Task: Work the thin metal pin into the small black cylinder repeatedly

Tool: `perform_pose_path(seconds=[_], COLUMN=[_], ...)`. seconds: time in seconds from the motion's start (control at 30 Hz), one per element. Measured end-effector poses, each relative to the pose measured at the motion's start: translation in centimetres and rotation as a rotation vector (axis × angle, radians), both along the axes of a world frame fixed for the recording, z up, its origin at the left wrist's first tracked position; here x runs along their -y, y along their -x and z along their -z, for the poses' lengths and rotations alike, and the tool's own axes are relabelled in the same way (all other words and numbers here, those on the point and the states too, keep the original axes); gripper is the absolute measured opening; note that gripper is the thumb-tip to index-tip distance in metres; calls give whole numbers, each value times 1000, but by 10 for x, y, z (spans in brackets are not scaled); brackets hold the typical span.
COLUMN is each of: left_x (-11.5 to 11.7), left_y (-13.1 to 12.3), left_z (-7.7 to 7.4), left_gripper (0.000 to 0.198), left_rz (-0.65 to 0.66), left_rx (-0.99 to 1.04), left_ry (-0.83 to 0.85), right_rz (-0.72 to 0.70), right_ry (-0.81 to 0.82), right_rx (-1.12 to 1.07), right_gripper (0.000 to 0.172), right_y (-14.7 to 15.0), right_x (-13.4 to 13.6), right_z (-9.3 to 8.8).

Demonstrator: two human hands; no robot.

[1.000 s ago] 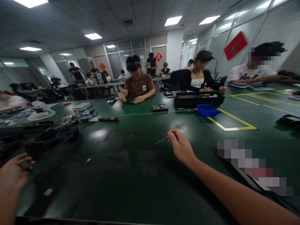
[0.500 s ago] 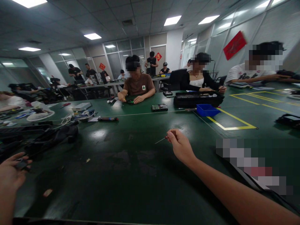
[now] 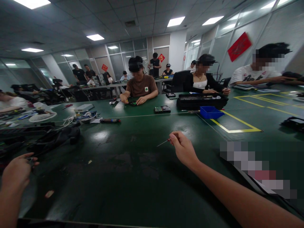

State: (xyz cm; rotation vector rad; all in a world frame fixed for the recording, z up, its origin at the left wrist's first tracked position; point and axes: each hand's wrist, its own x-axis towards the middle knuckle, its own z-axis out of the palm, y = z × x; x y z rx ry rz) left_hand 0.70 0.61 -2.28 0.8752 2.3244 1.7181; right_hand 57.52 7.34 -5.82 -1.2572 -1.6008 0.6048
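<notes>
While your right hand (image 3: 184, 148) is pinching a thin metal-shafted tool (image 3: 163, 142) above the green table (image 3: 114, 193), your left hand (image 3: 17, 172) is curling around a small, mostly hidden object (image 3: 30, 161).

Tool shaft (image 3: 162, 142) slim metal; tabletop (image 3: 123, 193) smooth, glossy; bin (image 3: 211, 113) plastic.

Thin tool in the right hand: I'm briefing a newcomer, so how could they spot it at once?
Over the dark green table, find the right hand near mid-view. Pinched in it is the thin tool, metallic and pointing left. Unlike the thick dark stick lying farther back, it is held, and shows red where it meets the hand.
</notes>
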Motion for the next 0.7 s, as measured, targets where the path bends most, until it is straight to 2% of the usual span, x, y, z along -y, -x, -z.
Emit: perform_pose_path(seconds=[0.1, 0.2, 0.27, 0.43, 0.57, 0.7], left_x=[-10, -29, -43, -68, -77, -81], left_y=[-25, -55, -79, -155, -227, -289], left_z=[-7, -15, -17, -11, -6, -8], left_gripper=[14, 24, 33, 40, 33, 29], left_rz=[54, 79, 154, 564, 819, 1026], left_rx=[155, 288, 358, 336, 258, 279], left_ry=[-136, -96, -60, -27, 57, 101], right_rz=[-1, -16, -24, -47, -60, -61], right_ry=[-2, 4, 14, 47, 85, 121], right_rx=[-6, -17, -19, -47, -35, 36], right_gripper=[28, 29, 30, 26, 27, 32], right_y=[1, 1, 1, -1, -2, -2], right_x=[0, 0, 0, -2, -2, 1], right_z=[0, 1, 2, 5, 2, -5])
